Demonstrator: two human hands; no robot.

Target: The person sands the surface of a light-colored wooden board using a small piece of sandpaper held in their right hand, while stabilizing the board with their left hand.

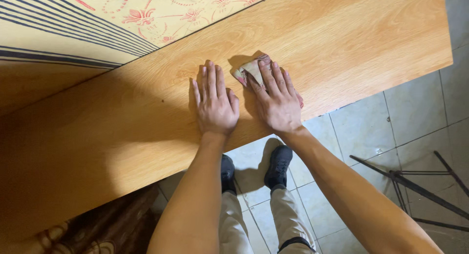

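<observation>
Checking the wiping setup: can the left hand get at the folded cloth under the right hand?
Probably yes. The left hand lies flat on the wooden board right beside the right hand, which covers most of the cloth; its near edge shows, unblocked.

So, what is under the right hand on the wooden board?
Under the right hand lies a folded cloth, beige with reddish marks, pressed flat on the wooden board. Only its far end and a thin edge show; the rest is covered by the palm.

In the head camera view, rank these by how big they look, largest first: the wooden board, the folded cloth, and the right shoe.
1. Wooden board, by far the largest.
2. Right shoe.
3. Folded cloth, partly hidden under the right hand, so its rank against the shoe is unsure.
</observation>
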